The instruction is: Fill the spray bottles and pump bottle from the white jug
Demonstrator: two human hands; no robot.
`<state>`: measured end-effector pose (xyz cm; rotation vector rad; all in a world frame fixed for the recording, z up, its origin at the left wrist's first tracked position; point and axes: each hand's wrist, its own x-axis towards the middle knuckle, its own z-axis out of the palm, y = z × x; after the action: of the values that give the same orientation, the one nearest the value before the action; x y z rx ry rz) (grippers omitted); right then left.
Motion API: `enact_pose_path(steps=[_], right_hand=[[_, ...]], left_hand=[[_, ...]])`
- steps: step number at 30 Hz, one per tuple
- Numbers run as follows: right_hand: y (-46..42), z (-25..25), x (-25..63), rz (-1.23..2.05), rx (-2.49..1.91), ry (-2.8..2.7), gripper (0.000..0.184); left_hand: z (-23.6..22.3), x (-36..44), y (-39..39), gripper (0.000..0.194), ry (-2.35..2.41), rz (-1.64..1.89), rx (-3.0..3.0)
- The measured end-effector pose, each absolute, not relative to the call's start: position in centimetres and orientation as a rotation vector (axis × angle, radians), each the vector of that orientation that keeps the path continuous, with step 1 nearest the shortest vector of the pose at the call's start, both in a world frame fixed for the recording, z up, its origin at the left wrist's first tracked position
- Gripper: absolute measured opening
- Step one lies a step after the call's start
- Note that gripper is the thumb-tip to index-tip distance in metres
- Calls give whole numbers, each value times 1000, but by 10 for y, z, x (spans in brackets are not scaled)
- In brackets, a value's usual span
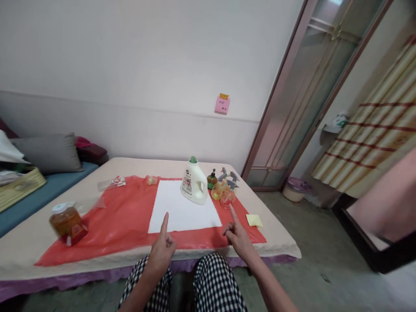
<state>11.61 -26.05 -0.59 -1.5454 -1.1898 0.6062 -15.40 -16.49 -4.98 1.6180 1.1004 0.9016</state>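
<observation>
Two hands hover empty over the near edge of the worktop, each with the index finger stretched forward and the other fingers curled in, holding nothing. Nearest are the knees in checked trousers [195,281], close against the purple skirt of the cover. The left hand [162,251] points at the near edge of the white sheet [183,206], its fingertip over the sheet's lower left corner. The right hand [238,238] sits just off the sheet's lower right corner, above the red mat [120,221], and its index finger aims up and slightly left toward the cluster of small spray bottles [225,190]. Those bottles stand upright just beyond that fingertip, so the right hand is clearly the nearer one to them. Left of them, on the far right corner of the sheet, the white detergent jug [194,184] stands upright with its green cap on, between the two hands' lines of pointing but closer to the right. A yellow note [254,220] lies right of the mat.
</observation>
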Motion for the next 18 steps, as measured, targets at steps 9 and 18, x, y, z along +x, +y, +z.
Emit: enact_pose_path(steps=[9, 18], right_hand=[[-223, -16, 172, 576, -1673, -1172, 100], [-119, -19, 187, 519, -1716, -1207, 91]], left_hand=[[-94, -140, -156, 92, 1143, 864, 1607], [-129, -126, -168, 87, 1067, 910, 1540]])
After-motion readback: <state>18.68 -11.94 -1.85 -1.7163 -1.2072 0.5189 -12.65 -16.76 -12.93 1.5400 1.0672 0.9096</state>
